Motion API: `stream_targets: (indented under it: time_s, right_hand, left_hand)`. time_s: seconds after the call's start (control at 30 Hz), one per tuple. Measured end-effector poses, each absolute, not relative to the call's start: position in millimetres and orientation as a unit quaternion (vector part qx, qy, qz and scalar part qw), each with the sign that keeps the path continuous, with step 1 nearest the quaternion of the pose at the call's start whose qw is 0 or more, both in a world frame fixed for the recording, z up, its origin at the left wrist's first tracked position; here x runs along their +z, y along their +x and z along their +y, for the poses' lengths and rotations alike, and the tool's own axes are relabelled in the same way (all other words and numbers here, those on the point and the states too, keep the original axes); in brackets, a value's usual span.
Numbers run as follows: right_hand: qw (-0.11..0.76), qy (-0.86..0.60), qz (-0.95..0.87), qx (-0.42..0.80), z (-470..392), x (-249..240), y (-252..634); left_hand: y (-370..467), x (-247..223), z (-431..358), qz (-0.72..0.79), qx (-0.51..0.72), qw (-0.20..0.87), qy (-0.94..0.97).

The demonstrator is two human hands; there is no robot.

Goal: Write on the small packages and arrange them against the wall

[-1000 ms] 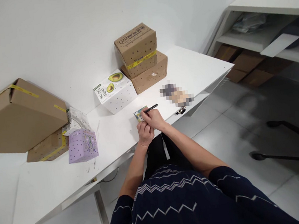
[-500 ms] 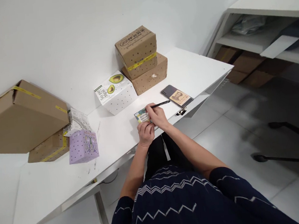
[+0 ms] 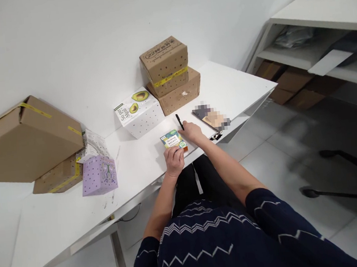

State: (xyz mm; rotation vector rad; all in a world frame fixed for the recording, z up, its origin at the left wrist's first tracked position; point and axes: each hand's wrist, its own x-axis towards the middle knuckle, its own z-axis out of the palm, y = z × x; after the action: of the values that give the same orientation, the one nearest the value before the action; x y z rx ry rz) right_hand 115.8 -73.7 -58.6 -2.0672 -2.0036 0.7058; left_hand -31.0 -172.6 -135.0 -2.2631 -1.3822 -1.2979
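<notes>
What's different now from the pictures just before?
The right hand has moved right, off the small printed box, uncovering more of its top. It still holds the black pen, which has swung from pointing right to pointing away from the person. The left hand stays at the box's near edge; the phone lies where it was.

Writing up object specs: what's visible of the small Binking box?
The small box looks like thin printed card: blue-green top with yellow patches, a white central label reading Binking above characters too small to read, a round green-and-white badge toward its right near corner, and an orange side face. It appears to rest broad face up on the white table, near the front edge. The left grip has its fingers over the near part, hiding it; no opening shows elsewhere.
</notes>
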Motion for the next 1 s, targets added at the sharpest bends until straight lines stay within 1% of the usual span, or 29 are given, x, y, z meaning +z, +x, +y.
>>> stream_targets:
  time_s: [0.1, 0.2, 0.3, 0.4, 0.57, 0.77, 0.83, 0.9, 0.93, 1.0]
  right_hand:
    - [0.101, -0.696, -0.670, 0.238, -75.8, -63.2, 113.6]
    - [0.131, -0.701, -0.662, 0.230, -77.3, -62.1, 124.4]
    - [0.162, -0.737, -0.637, 0.159, -76.3, -59.4, 149.7]
    - [0.163, -0.783, -0.592, 0.099, -72.8, -61.0, 180.4]
    - [0.143, -0.787, -0.586, 0.126, -69.5, -73.5, 205.6]
    - [0.180, -0.778, -0.591, 0.112, -73.0, -81.5, 201.8]
    - [0.208, -0.771, -0.588, 0.126, -78.3, -83.2, 204.1]
    - [0.264, -0.759, -0.573, 0.160, -87.2, -84.9, 207.7]
    - [0.307, -0.748, -0.557, 0.191, -92.9, -85.2, 209.2]
    - [0.419, -0.706, -0.491, 0.294, -105.8, -83.4, 209.9]
  left_hand:
    - [-31.0, -132.7, -172.8, -0.477, -0.423, 0.106, -0.763]
    - [-30.2, -128.8, -173.9, -0.470, -0.442, 0.104, -0.757]
    - [-28.4, -124.7, -175.8, -0.499, -0.458, 0.115, -0.727]
    - [-26.7, -122.4, -177.2, -0.532, -0.464, 0.115, -0.699]
    - [-25.4, -121.3, -177.1, -0.540, -0.463, 0.096, -0.697]
    - [-25.5, -118.3, -176.7, -0.520, -0.472, 0.116, -0.703]
    - [-25.6, -118.1, -176.7, -0.521, -0.469, 0.112, -0.704]
    - [-25.8, -118.4, -176.6, -0.521, -0.466, 0.111, -0.706]
    - [-26.0, -118.6, -176.6, -0.519, -0.467, 0.113, -0.707]
    - [-26.4, -119.1, -176.4, -0.515, -0.469, 0.116, -0.709]
